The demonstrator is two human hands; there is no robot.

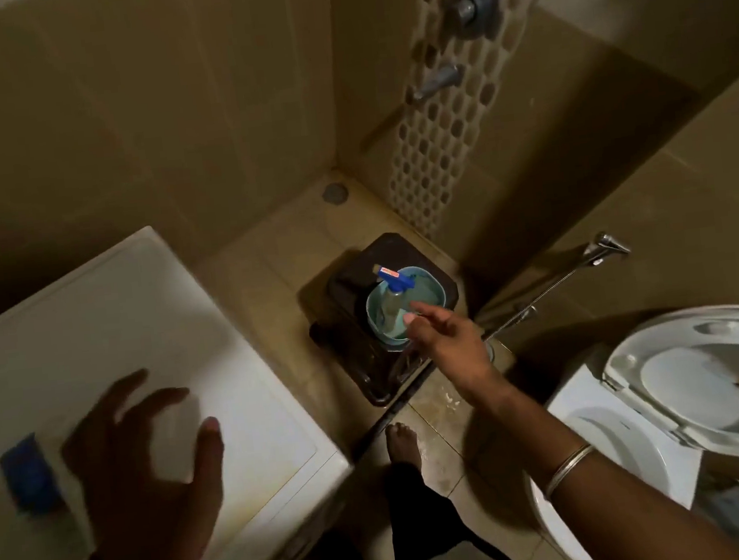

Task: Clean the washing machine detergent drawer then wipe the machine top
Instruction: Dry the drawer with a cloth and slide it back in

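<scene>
The white washing machine top [136,331] fills the lower left. My left hand [146,472] hovers over it with fingers spread, holding nothing. A blue object [30,475], blurred, lies on the top near its left edge. To the right, a teal bowl [424,294] sits on a dark stool [366,357] and holds a clear spray bottle with a blue nozzle [394,293]. My right hand [444,340] reaches out over the bowl's near rim, fingers extended close to the bottle, gripping nothing. The detergent drawer is not in view.
An open toilet [673,407] stands at the lower right, with a hose sprayer [601,248] on the wall behind it. A tap [438,81] and shower valve [470,0] are on the tiled wall. My bare foot [403,440] stands on the wet floor between machine and toilet.
</scene>
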